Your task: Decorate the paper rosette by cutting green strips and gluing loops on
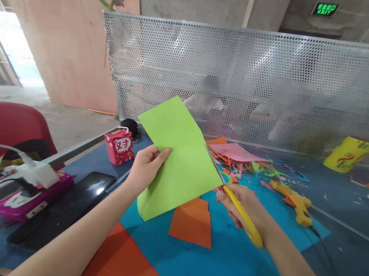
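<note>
Mesh (pixel 254 51) of perforated metal stands along the table's far edge, probably as a divider, since people show dimly through it. Below it spreads the dark blue table (pixel 352 206), with a red chair (pixel 7 128) off its left side. A bright blue sheet (pixel 236 272) covers the near middle, perhaps put there as a working surface, and a large orange sheet (pixel 128 269) lies at the near left.

Over these, the green paper (pixel 184 156) is lifted and tilted between the two hands, its near corner curling. Raising it seems meant to give the blades room underneath. The left hand (pixel 148 165) pinches its left side, thumb on top and fingers behind, likely to steady the paper from opposite the cutting edge. The right hand (pixel 243 208) is closed round yellow-handled scissors (pixel 244 217), whose blades run along the paper's right edge; whether they bite into it I cannot tell.

At the left, a black tablet (pixel 64 212) lies flat beside a purple power strip (pixel 29 200), both out of the hands' way. A yellow glue gun (pixel 295 202) rests at the right, seemingly within easy reach. Smaller come a red box (pixel 119 146), an orange piece (pixel 191 225) under the green paper, and thin scraps (pixel 239 167) heaped beyond the scissors.
</note>
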A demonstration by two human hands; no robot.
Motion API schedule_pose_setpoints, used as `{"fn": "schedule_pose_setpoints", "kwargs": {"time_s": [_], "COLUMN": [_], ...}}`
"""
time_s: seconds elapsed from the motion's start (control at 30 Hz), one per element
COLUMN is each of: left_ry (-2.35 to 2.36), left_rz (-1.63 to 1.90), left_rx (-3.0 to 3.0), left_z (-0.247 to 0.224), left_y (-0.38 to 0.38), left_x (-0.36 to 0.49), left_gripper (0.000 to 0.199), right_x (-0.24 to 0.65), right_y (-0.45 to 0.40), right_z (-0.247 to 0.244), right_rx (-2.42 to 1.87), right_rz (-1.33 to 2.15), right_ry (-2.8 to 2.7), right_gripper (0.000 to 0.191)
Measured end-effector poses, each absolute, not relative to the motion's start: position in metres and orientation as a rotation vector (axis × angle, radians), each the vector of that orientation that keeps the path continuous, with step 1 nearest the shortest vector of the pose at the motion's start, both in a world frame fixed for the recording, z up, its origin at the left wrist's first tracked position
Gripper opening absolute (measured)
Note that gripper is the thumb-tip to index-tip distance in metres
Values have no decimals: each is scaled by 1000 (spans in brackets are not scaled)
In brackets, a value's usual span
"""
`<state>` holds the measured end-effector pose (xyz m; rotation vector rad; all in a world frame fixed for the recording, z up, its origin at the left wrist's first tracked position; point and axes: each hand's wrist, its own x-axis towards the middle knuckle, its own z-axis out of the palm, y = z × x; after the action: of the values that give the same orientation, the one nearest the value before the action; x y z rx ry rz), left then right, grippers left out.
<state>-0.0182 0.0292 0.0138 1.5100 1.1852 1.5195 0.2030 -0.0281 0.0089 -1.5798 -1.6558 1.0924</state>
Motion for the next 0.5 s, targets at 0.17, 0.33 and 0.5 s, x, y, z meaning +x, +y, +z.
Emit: {"fn": "schedule_pose_setpoints", "kwargs": {"time_s": [0.17,0.33,0.5], "left_ry": [1244,1254,1219], "left_rz": [1492,1469,1451], "left_rx": [1571,1577,1573], "left_z": [15,14,15], "left_y": [26,26,25], "left_x": [-16,-16,-15], "left_gripper": [26,28,27], "right_x": [202,200,201], "right_y": [-27,-29,-29], "right_z": [7,10,12], "right_rx": [-1594,-1609,-1585], "right_rz": [1038,1106,1098], "right_ry": [-1668,-1603,-1642], "right_gripper": [37,37,35]}}
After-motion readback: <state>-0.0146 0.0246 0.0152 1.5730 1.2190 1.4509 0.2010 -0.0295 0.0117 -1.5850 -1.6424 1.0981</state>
